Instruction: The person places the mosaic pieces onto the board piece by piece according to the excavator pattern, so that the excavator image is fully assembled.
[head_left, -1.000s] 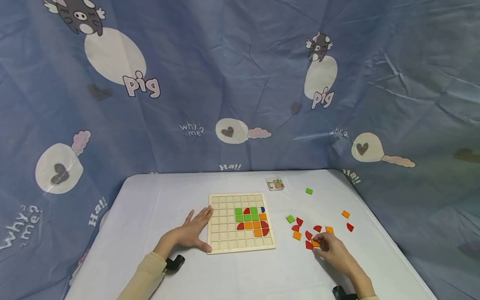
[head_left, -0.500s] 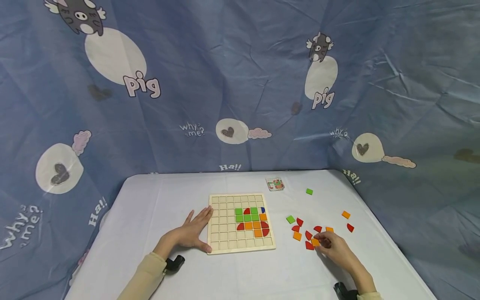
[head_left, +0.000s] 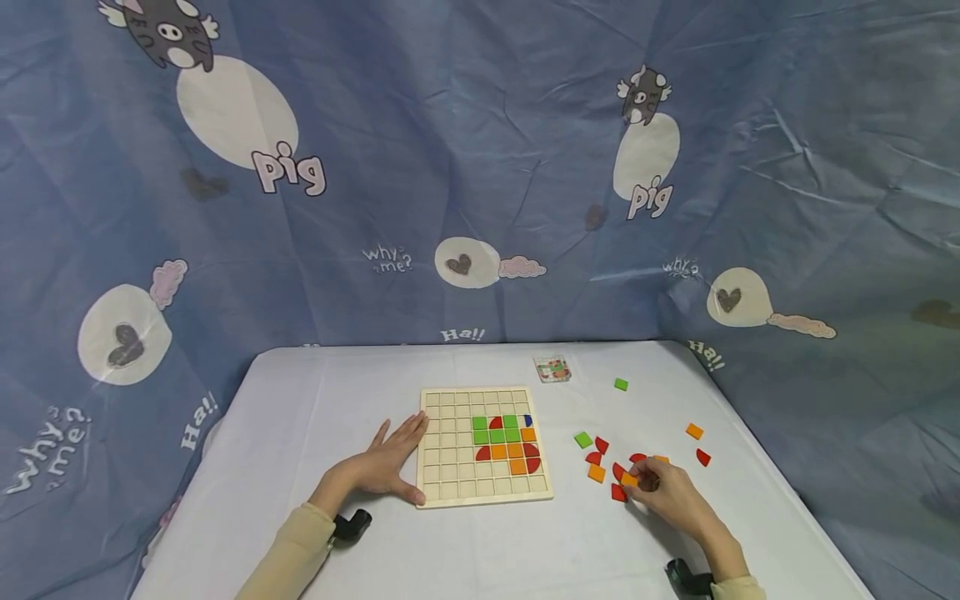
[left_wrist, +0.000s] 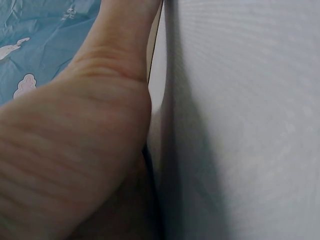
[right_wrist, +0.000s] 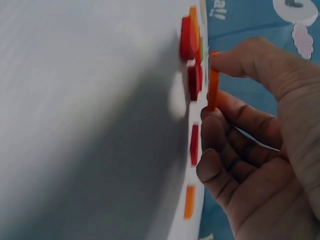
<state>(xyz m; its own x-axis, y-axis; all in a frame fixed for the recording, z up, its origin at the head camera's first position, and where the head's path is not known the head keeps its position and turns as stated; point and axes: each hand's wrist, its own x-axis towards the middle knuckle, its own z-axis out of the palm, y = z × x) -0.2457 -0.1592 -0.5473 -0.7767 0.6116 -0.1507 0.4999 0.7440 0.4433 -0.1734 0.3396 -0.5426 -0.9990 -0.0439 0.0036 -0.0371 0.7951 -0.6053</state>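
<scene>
- While a blue pig-printed cloth curtain [head_left: 337,100] fills my view beyond the pale wooden grid board [head_left: 447,454], a white-covered table [head_left: 480,542] spreads around that board.
- The left hand [head_left: 378,468] lies at the board's left edge with fingers and thumb spread, touching the frame and grasping nothing. I see no shift in it over the last second, so I judge that it steadies the board.
- The right hand [head_left: 671,493] is well to the right of the board, thumb and fingertip pinching an orange square tile [right_wrist: 214,82].
- Just beyond the board's far right corner lies a small printed card [head_left: 552,369].
- Set in the board's right half are green squares [head_left: 512,422], orange squares [head_left: 518,467], red rounded pieces [head_left: 483,454] and a blue rounded piece [head_left: 528,421].
- Loose to the right of the board are more flat tiles, among them a red quarter-circle [head_left: 618,492] and a green square [head_left: 583,439].
- What has just changed is the pinched tile: partly covered by the fingers a second ago, it now shows more and sits slightly nearer the board, and the right wrist view has it raised off the table. To me, the pick-up is made and the placing is not.
</scene>
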